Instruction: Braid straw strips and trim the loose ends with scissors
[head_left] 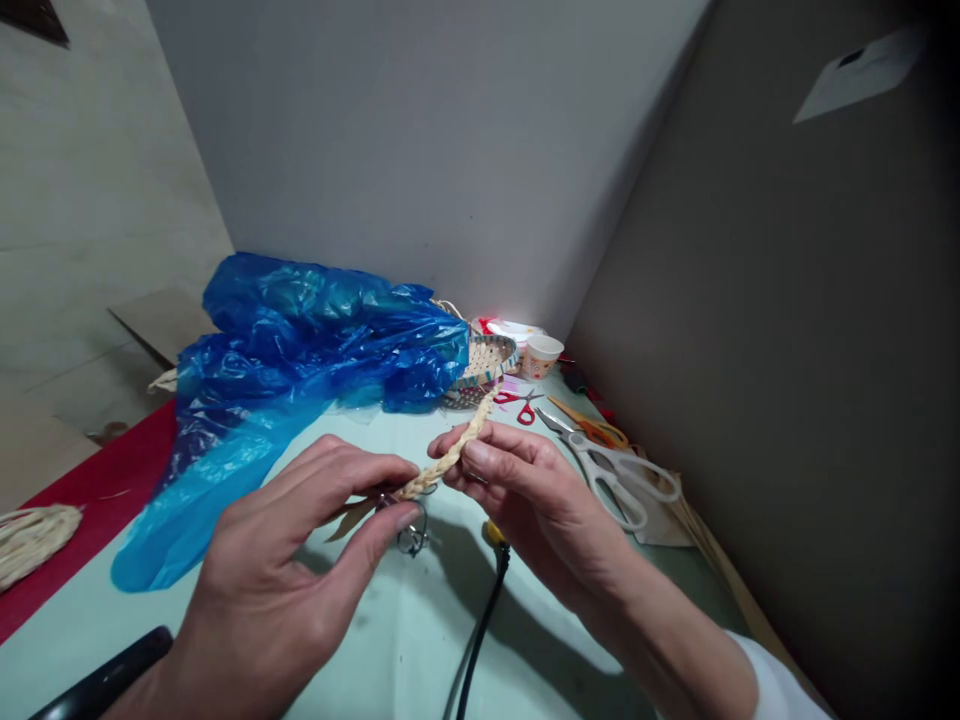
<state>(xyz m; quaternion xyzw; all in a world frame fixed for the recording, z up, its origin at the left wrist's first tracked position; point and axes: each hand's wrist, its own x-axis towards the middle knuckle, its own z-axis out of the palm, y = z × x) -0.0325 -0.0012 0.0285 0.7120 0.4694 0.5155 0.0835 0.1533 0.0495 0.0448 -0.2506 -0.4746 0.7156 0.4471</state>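
Note:
A pale braided straw strip (451,456) slants up to the right above the table, between my two hands. My left hand (300,550) pinches its lower end between thumb and fingers; flat loose strands stick out behind the fingers. By the left thumb hangs a small metal ring piece (412,540), whose kind I cannot make out. Higher up the braid, my right hand (525,480) grips it between thumb and fingertips. The braid's tip rises free past the right fingers.
A crumpled blue plastic bag (322,340) covers the back left beside a woven basket (491,358) and a paper cup (541,356). Red scissors (525,410), white-handled scissors (619,480) and orange-handled scissors (596,430) lie right. A black cable (484,630) crosses the front; a straw bundle (34,540) sits left.

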